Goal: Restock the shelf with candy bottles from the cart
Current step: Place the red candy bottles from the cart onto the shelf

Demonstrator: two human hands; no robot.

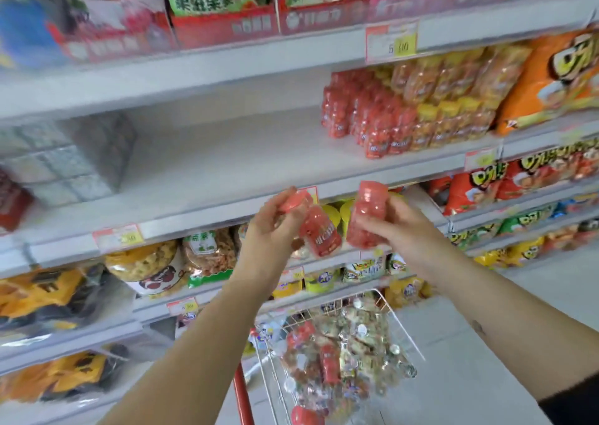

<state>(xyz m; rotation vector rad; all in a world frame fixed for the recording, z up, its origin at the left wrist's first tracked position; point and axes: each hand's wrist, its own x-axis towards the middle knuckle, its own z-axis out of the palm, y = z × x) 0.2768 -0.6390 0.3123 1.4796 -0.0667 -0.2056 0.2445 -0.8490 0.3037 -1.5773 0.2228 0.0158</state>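
My left hand grips a pink candy bottle by its cap, and the bottle hangs tilted below the white shelf. My right hand grips a second pink candy bottle, held upright just right of the first. Both sit in front of the shelf's front edge. On that shelf, to the right, stand rows of red candy bottles and yellow-capped ones. The wire cart below my arms holds more pink bottles among packaged sweets.
The shelf's left and middle part is bare, with a grey box at its far left. Orange snack bags fill the right end. Lower shelves carry snack jars, chip bags and yellow toy trucks.
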